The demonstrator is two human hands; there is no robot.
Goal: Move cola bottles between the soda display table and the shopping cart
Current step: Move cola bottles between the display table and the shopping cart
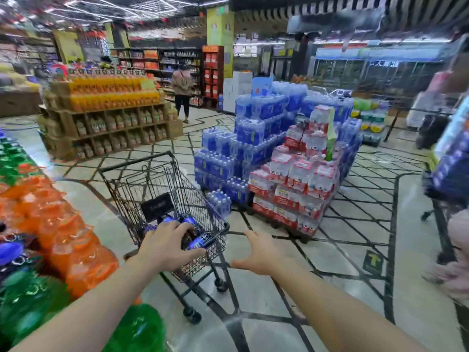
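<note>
A black wire shopping cart (132,199) stands in front of me, with several dark cola bottles with blue labels (189,220) lying in its basket. My left hand (165,246) reaches into the basket, its fingers and thumb curled round one cola bottle (201,241) near the cart's right wall. My right hand (261,254) hovers to the right of the cart over the floor, fingers straight and spread, holding nothing. The soda display (58,240) runs along my left, with orange and green bottles and blue-labelled cola bottles (10,250) at its edge.
A pallet stack of blue and red water packs (276,158) stands right of the cart. An orange juice display (109,110) is behind it, with a person (181,90) standing beyond. Another cart and a person's sleeve (454,252) are at the right edge. Tiled floor lies between.
</note>
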